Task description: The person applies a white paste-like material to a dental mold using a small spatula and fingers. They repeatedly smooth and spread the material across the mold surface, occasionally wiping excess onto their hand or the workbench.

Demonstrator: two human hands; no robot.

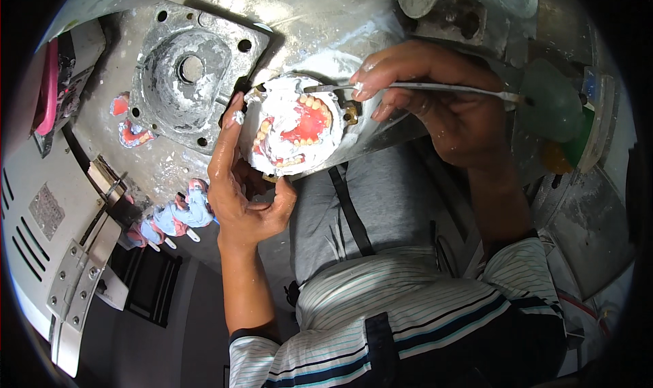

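Note:
At the bench edge in front of me sits a round denture flask half (351,113), its brass-coloured lug showing at the right. White plaster (279,102) fills it, with a red denture base with teeth (308,124) and a smaller row of teeth on red wax (262,138) set in the plaster. My left hand (238,194) grips the flask's left side, forefinger along the rim and thumb at the near edge. In my right hand (452,109) is a slim metal spatula (442,87), held like a pen. The spatula's tip touches the plaster near the far rim. Wet plaster smears both hands.
A square metal flask part (153,82) with a round hollow lies to the left. Beyond it are small denture pieces (134,135) and several blue-and-pink dental impressions (173,214). A metal-cased machine (41,211) stands far left. Metal equipment (469,21) is at the back right, near a green bowl (578,143).

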